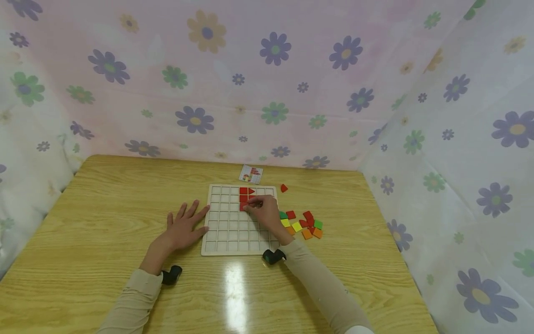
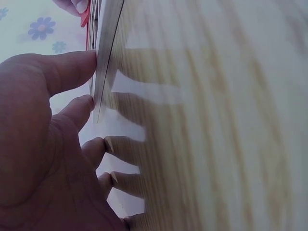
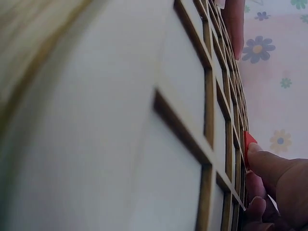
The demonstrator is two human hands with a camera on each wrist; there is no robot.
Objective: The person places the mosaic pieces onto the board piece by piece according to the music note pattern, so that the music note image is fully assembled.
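A pale wooden grid board (image 1: 223, 227) lies on the table, with several red tiles (image 1: 244, 190) set in its upper middle squares. Over these tiles, the thumb and fingertips of my right hand (image 1: 267, 214) pinch a red tile (image 3: 249, 147) close to the grid; the hand covers part of it and the squares beneath. My left hand (image 1: 183, 230) is spread palm down on the table, its thumb and index fingertip against the board's left edge (image 2: 107, 53).
Loose red, orange, yellow and green tiles (image 1: 307, 233) lie right of the board. One red rounded piece (image 1: 284, 188) sits apart near the upper right corner. A printed picture card (image 1: 251, 174) lies behind the board. Flowered cloth (image 1: 233, 139) hangs along the table's far edge.
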